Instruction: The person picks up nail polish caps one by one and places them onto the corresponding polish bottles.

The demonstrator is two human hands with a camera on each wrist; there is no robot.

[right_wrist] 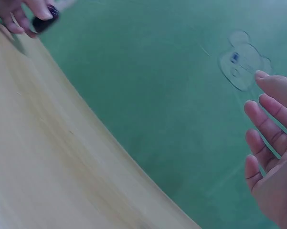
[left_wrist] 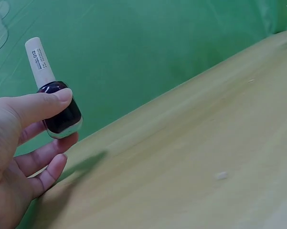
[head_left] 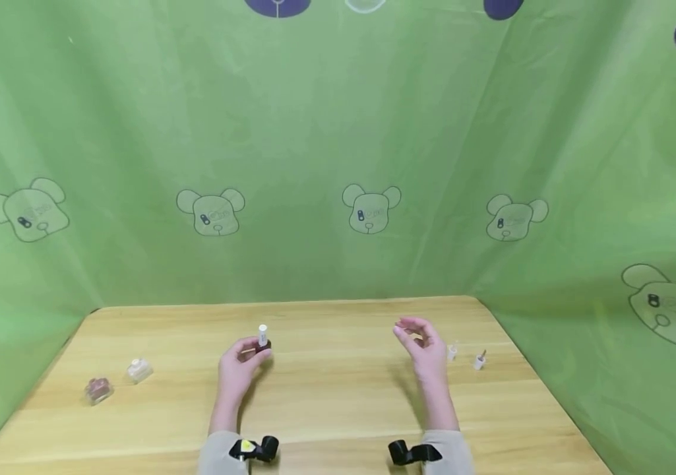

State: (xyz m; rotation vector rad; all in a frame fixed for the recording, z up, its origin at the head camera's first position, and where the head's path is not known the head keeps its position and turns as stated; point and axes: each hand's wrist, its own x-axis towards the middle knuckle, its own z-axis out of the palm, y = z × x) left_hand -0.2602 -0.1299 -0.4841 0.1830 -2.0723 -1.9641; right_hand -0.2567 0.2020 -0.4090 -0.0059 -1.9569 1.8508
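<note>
A dark nail polish bottle [left_wrist: 64, 117] with a tall white cap [left_wrist: 39, 62] is pinched upright between the thumb and fingers of my left hand [head_left: 239, 366], raised over the table. The cap sits on the bottle and carries a small printed label. My right hand [head_left: 427, 349] is held up over the right part of the table with its fingers loosely bent and nothing between them. In the right wrist view its fingers [right_wrist: 267, 121] are spread apart. Just right of that hand stand two white caps, the nearer one [head_left: 452, 352] and another [head_left: 480, 360], with their brushes pointing up.
Two uncapped polish bottles stand at the table's left, one pinkish [head_left: 98, 390] and one clear or whitish [head_left: 138, 370]. The wooden table [head_left: 338, 396] ends at a green curtain [head_left: 338, 132] behind and at both sides.
</note>
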